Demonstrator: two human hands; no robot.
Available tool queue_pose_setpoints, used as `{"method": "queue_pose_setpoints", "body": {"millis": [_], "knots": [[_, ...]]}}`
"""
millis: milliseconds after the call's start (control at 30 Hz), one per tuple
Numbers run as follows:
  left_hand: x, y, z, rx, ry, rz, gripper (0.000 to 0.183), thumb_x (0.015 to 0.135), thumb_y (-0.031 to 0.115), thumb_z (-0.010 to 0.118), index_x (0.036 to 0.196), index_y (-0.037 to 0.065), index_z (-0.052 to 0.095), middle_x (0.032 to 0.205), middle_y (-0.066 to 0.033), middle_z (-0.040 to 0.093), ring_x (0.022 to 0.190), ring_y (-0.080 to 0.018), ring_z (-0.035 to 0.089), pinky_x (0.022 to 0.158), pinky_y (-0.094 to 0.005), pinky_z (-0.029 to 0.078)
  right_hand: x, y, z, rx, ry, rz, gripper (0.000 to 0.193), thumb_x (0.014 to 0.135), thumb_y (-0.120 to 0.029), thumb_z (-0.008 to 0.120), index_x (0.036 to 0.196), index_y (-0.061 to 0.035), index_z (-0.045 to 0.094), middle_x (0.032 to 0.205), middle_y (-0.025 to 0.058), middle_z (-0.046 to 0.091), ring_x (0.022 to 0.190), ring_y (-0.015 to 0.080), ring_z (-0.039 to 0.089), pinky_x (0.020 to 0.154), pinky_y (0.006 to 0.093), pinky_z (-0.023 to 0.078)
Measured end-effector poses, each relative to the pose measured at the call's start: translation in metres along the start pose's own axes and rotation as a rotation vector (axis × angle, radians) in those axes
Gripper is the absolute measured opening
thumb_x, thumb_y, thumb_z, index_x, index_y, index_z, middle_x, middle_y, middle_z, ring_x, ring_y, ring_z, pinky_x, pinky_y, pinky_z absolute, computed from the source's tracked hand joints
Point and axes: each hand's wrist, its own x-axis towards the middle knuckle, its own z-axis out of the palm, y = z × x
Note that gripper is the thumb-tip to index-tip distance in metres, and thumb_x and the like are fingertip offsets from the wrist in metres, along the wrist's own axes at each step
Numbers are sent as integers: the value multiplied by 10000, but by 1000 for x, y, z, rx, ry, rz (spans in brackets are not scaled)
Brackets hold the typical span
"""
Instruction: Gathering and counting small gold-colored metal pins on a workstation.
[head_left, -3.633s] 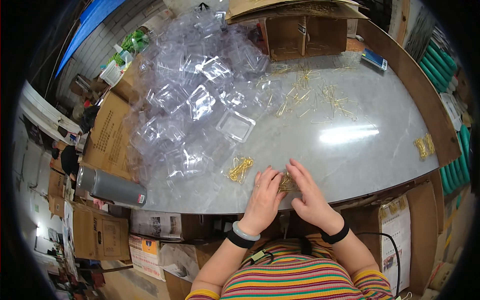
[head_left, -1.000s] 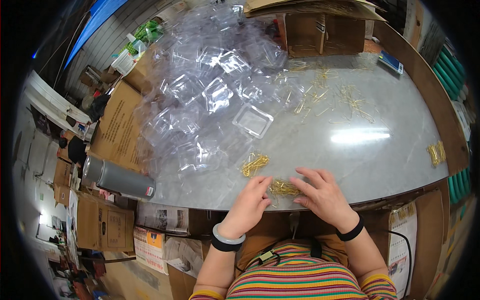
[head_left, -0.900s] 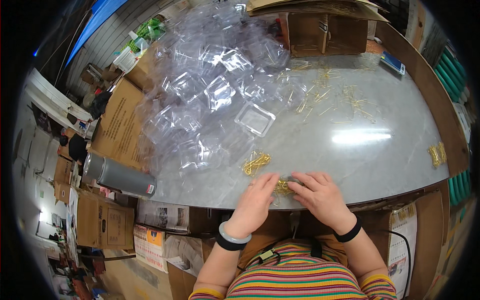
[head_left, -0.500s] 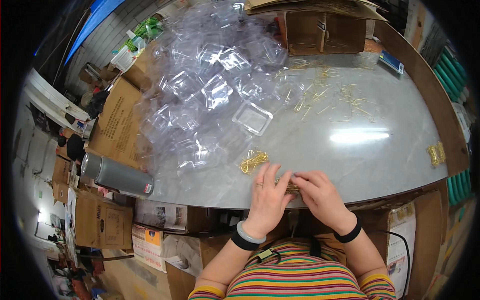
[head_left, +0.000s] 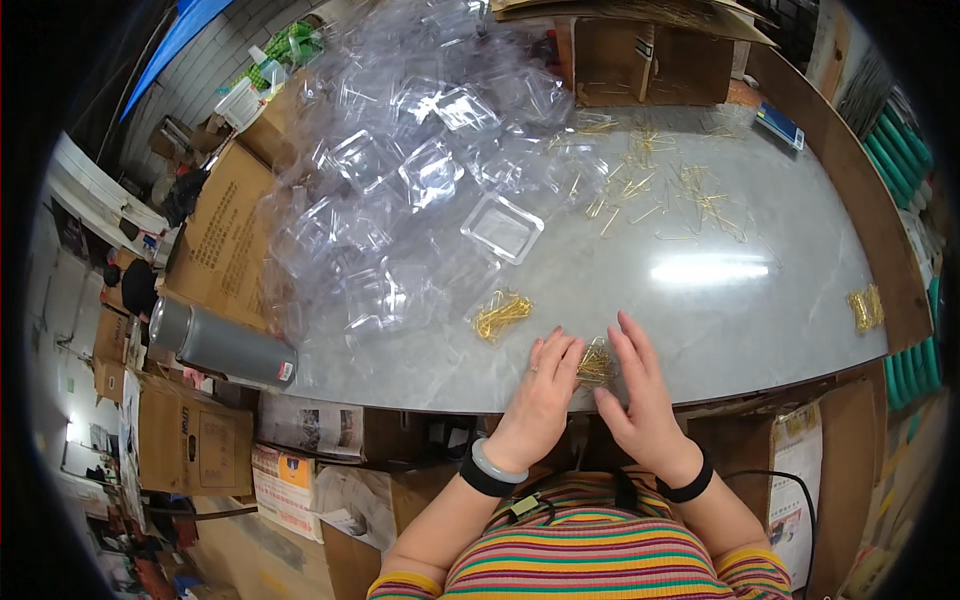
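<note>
my right hand (head_left: 646, 420) is spread, my left hand (head_left: 538, 410) unclear, flanking gold wires (head_left: 597, 362); two bundles (head_left: 502, 317) look done, loose wires (head_left: 706, 196) left.

Has a bundle of wire hooks (head_left: 596, 364) at the near edge of the table (head_left: 740, 325), between the left hand (head_left: 540, 405) and the right hand (head_left: 646, 405). Has a second bundle (head_left: 502, 316) farther back, ahead of the left hand, and a third bundle (head_left: 866, 309) at the far right, beside the cardboard wall (head_left: 888, 255). Shows a heap of trays (head_left: 390, 185) over the left half, a single tray (head_left: 502, 230) at its right fringe, a bottle (head_left: 228, 345) before it to the left, scattered hooks (head_left: 705, 198) to its right, before the box (head_left: 690, 75) at the back.
</note>
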Motion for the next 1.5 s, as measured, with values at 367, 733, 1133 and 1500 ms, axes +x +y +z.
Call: {"method": "queue_pose_setpoints", "body": {"millis": [367,733,1133,1500], "knots": [[-4,-4,1,-234,-4,-91,778,897,-88,491,1567,-67,98,1527,-367,286,1365,-553,357,1167,-523,328,7,1,16,-489,-258,-180,512,869,-27,572,1360,99,499,1423,252,476,1375,415,432,1176,484,339],[-22,-16,-52,-323,419,-625,210,985,130,633,1108,-36,672,1028,-156,683,726,-159,681,604,-267,566,7,1,6,-430,-207,-171,483,806,37,579,1289,28,578,1268,165,559,1276,360,525,1061,424,472],[0,-43,-64,-643,276,-896,251,980,209,643,986,-41,660,818,-90,698,601,-119,653,478,-252,502,5,-2,16,-530,-209,-165,435,893,15,633,1322,2,562,1393,165,547,1331,370,503,1109,453,441],[-97,-36,-113,-1149,366,-767,168,1036,154,574,1046,-13,595,990,-77,683,888,-193,724,710,-269,578,2,-3,4,-444,-298,17,482,953,72,525,1428,-3,502,1484,193,483,1401,351,451,1139,414,401]]}}
